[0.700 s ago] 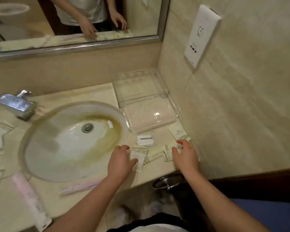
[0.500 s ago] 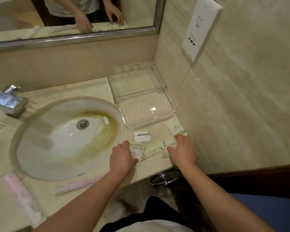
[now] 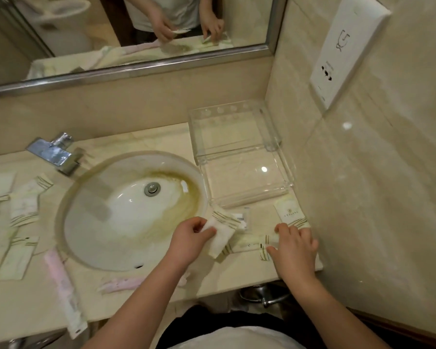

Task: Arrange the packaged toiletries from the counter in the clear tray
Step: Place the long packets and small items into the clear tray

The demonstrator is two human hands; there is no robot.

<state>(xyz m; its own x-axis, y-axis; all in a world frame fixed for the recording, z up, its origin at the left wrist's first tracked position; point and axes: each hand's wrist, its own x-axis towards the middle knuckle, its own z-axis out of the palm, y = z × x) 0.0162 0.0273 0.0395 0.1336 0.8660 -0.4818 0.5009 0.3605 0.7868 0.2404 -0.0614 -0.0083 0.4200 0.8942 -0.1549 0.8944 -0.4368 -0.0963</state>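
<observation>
The clear tray (image 3: 284,172) stands in the counter's back right corner, with nothing in it. My left hand (image 3: 190,241) pinches a white sachet with gold stripes (image 3: 223,231) and holds it tilted just above the counter, in front of the tray. My right hand (image 3: 296,248) rests on small striped packets (image 3: 267,244) near the front edge, fingers curled over them. Another sachet with a gold logo (image 3: 288,212) lies by the wall. A long flat packet (image 3: 244,244) lies between my hands.
A round stained sink (image 3: 126,222) fills the counter's middle, with a chrome tap (image 3: 53,153) behind it. Several more sachets (image 3: 23,207) lie left of the sink. Pink wrapped items (image 3: 60,288) lie along the front edge. A wall rises close on the right.
My left hand has picked up the striped white sachet from the counter and lifted it. My right hand has slid a little along the packets. The camera has shifted.
</observation>
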